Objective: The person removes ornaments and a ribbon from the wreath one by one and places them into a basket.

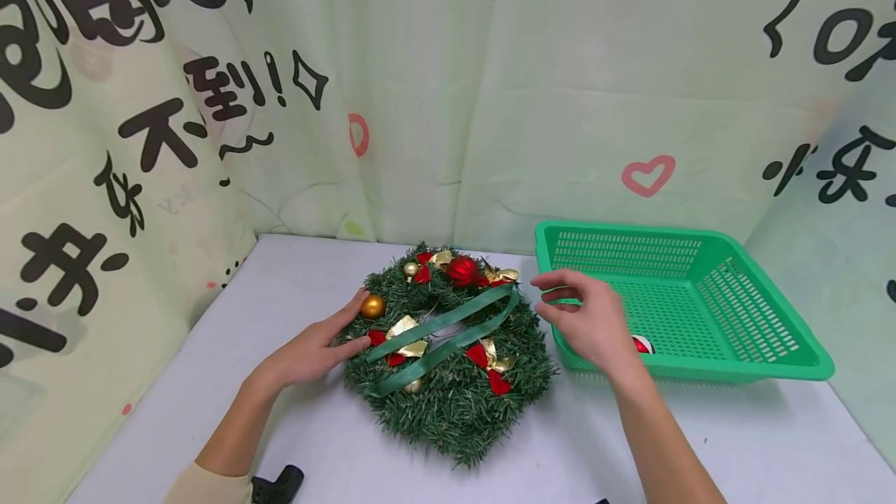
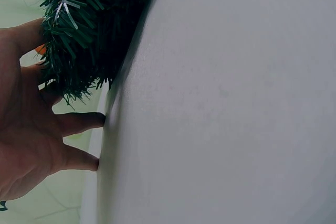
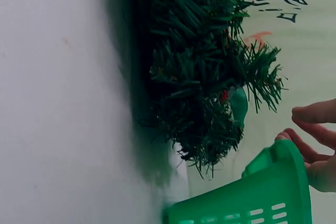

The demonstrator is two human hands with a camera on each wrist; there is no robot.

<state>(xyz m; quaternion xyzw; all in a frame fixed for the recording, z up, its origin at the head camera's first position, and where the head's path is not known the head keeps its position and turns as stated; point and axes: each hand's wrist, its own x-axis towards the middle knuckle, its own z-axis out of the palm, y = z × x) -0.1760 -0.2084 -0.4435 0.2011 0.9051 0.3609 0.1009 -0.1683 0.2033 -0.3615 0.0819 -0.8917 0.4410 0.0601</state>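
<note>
A green Christmas wreath point(image 1: 455, 418) lies on the white table, dressed with red and gold bows, baubles and a loose green ribbon point(image 1: 483, 333) across its middle. On its left side rests my left hand point(image 1: 318, 344), thumb and fingers touching the branches near a gold bauble point(image 1: 373, 306). In the left wrist view, two spread fingers point(image 2: 79, 123) of it reach down to the tabletop. My right hand point(image 1: 588, 317) hovers between the wreath and the green basket point(image 1: 735, 370), loosely bent and with nothing visible in it. A red bauble point(image 1: 463, 271) sits at the wreath's far side.
Inside the basket, by its near wall, a small red and white item point(image 1: 642, 344) shows in part. A printed curtain point(image 1: 448, 99) hangs behind and at both sides of the table. A black object point(image 1: 278, 484) sits by the left sleeve.
</note>
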